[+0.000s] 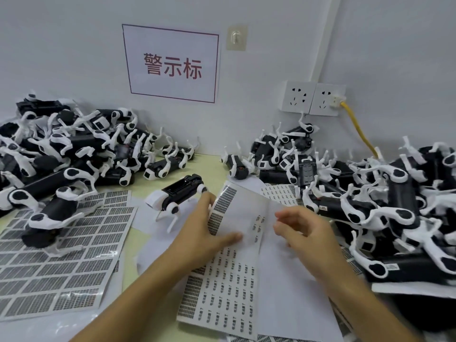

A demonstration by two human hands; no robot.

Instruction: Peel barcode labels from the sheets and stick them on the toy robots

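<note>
- Barcode label sheet [237, 213] sits in the middle of my view, curled up off the table [128, 280], its lower part lying flat toward me with rows of small labels still on it.
- One toy robot [180, 193] stands alone on its legs just beyond and left of that sheet, black body with white legs, close to my left fingertips.
- To the left I see a heap of toy robots [74, 149] tumbled over one another; some rest on the spread sheets [61, 255] of grey barcodes that cover that side of the table.
- To the right a second, larger heap [382, 206] crowds up against the sheet's right edge and lies over more label sheets there.
- On the wall behind: a white sign with red characters [172, 64], a clear hook [237, 37], a double socket [313, 97] with a yellow cable [357, 129] running down behind the right heap.
- My left hand [209, 230] holds the curled sheet, fingers behind its left edge and thumb lying across the front.
- My right hand [303, 230] is at the sheet's right edge, fingers curled narrowly with the tips together on the paper; it is blurred, so I cannot tell whether a label is pinched between them.
</note>
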